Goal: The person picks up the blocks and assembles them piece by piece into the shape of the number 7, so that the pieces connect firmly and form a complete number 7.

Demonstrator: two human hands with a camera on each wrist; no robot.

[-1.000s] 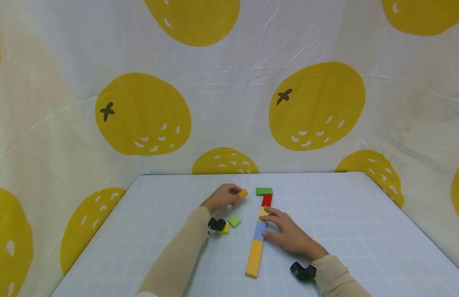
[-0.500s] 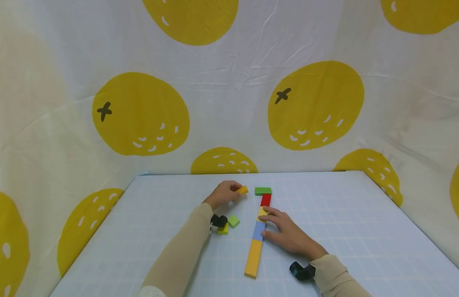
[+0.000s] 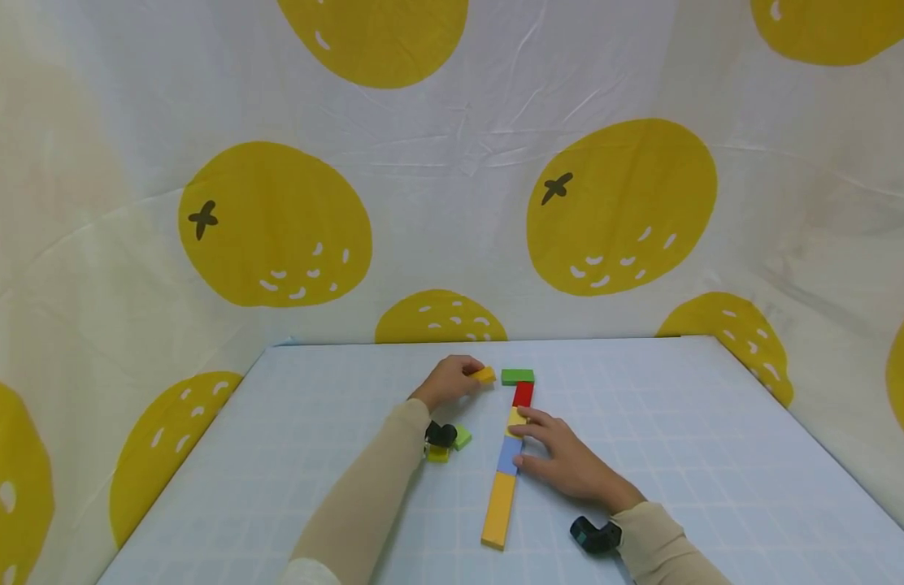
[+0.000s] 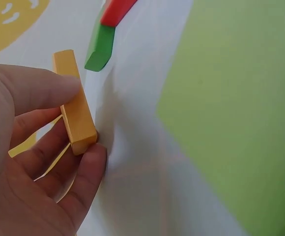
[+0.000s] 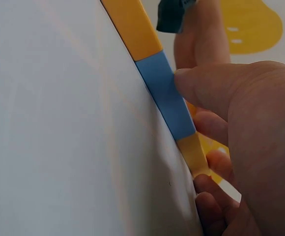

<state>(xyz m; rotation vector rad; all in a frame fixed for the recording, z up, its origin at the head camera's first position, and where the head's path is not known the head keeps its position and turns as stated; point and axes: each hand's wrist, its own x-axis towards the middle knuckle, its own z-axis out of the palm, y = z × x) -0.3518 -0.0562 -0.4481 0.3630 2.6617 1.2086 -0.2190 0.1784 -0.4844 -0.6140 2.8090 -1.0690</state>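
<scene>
My left hand [image 3: 450, 380] has its fingers [image 4: 91, 160] curled in a pinch round the orange block [image 4: 81, 120], thumb on one broad face, just left of the green block [image 3: 517, 377] and apart from it. I judge it light, stiff and hard to break, its smooth faces perhaps slightly slippery; opposite long sides near the middle seem the best hold. My right hand [image 3: 572, 465] lies relaxed and part-spread, thumb touching the blue block [image 5: 167, 96], gripping nothing firmly.

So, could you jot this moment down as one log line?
left hand: pinching orange oblong block | held block: beside green block, apart | right hand: touching blue block | loose: lime-green block, yellow block
</scene>
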